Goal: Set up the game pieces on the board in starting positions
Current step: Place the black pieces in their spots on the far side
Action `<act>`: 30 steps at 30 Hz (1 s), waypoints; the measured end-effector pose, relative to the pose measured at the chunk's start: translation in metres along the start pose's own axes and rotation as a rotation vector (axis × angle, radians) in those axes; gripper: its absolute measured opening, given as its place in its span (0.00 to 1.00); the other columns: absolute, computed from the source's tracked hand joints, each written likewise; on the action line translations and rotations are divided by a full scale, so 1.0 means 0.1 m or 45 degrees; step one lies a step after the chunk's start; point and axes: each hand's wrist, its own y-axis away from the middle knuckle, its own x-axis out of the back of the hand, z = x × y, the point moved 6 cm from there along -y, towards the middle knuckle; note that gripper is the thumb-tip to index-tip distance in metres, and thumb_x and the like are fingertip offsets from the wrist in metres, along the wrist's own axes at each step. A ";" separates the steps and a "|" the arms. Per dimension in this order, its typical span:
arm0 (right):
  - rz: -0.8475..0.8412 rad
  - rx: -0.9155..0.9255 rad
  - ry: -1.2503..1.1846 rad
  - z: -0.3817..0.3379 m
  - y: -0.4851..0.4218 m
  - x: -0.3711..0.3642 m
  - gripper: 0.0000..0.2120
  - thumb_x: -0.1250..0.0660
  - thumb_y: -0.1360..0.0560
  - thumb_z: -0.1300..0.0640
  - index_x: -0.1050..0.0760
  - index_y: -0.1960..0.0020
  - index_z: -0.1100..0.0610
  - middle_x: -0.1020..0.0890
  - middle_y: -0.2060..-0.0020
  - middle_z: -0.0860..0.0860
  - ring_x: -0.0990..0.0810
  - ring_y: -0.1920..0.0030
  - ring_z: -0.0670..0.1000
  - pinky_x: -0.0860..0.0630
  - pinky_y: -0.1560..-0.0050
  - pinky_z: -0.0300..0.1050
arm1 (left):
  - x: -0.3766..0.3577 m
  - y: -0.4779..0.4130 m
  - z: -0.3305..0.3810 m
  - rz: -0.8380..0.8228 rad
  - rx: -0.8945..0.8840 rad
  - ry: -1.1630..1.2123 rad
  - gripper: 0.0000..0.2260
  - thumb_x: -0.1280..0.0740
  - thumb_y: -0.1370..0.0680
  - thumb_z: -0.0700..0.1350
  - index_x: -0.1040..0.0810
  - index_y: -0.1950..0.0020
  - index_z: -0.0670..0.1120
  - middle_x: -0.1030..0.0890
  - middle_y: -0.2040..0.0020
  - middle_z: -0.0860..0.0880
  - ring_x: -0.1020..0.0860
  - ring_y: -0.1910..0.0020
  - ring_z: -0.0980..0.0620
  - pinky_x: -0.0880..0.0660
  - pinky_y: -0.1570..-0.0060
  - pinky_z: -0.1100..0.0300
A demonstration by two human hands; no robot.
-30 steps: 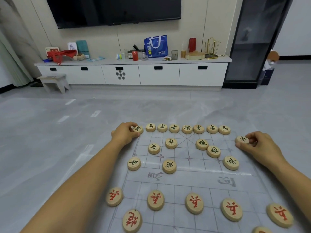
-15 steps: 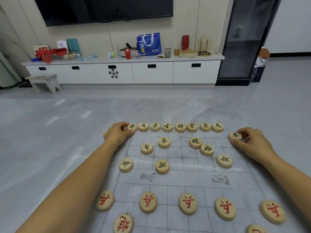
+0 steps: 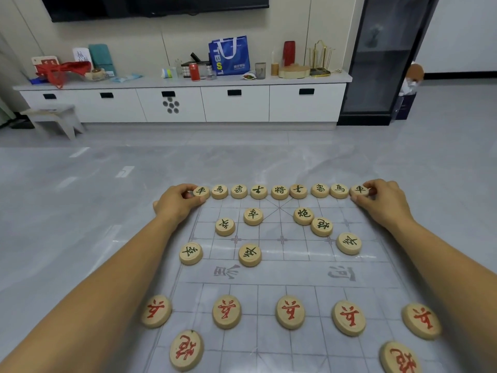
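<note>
Right hand [image 3: 382,204] has moved the right chariot [image 3: 359,189], pinched, to the far-right corner of the board [image 3: 269,275] (row's end). Left hand [image 3: 174,204] still pinches the left chariot [image 3: 201,191].

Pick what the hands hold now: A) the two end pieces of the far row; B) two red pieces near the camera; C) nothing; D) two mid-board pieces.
A: the left hand pinches the leftmost far-row piece, the right hand the rightmost far-row piece.
</note>
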 end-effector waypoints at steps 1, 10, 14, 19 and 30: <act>0.001 0.007 0.003 0.00 0.01 0.00 0.23 0.31 0.29 0.48 0.28 0.38 0.59 0.26 0.43 0.61 0.27 0.43 0.60 0.29 0.43 0.52 | 0.00 0.00 0.00 0.002 -0.001 -0.002 0.15 0.29 0.29 0.51 0.22 0.43 0.51 0.26 0.61 0.55 0.28 0.53 0.53 0.42 0.51 0.57; 0.036 -0.003 -0.046 0.01 0.02 0.03 0.23 0.34 0.27 0.47 0.28 0.38 0.59 0.28 0.41 0.60 0.26 0.42 0.59 0.28 0.44 0.52 | 0.01 -0.01 -0.02 0.022 -0.023 -0.020 0.14 0.28 0.29 0.51 0.21 0.44 0.53 0.25 0.60 0.54 0.28 0.53 0.53 0.41 0.50 0.55; 0.048 -0.009 -0.034 0.01 0.02 0.02 0.23 0.34 0.27 0.47 0.29 0.37 0.59 0.28 0.40 0.60 0.26 0.42 0.59 0.28 0.44 0.52 | 0.01 -0.01 -0.01 0.023 -0.023 -0.023 0.14 0.29 0.29 0.52 0.22 0.44 0.53 0.24 0.58 0.53 0.27 0.51 0.52 0.39 0.48 0.53; 0.043 -0.019 -0.014 0.01 0.01 0.02 0.24 0.34 0.27 0.46 0.29 0.36 0.59 0.28 0.40 0.60 0.26 0.41 0.59 0.28 0.44 0.52 | 0.01 0.00 -0.01 0.027 -0.031 -0.048 0.16 0.29 0.28 0.52 0.22 0.41 0.52 0.24 0.55 0.52 0.28 0.51 0.52 0.36 0.45 0.52; 0.035 -0.029 -0.034 0.02 0.02 0.01 0.23 0.34 0.27 0.48 0.29 0.37 0.59 0.28 0.40 0.60 0.27 0.40 0.59 0.28 0.41 0.54 | 0.02 0.02 0.00 0.015 -0.035 -0.012 0.19 0.29 0.28 0.51 0.24 0.39 0.51 0.25 0.58 0.53 0.28 0.51 0.53 0.39 0.48 0.56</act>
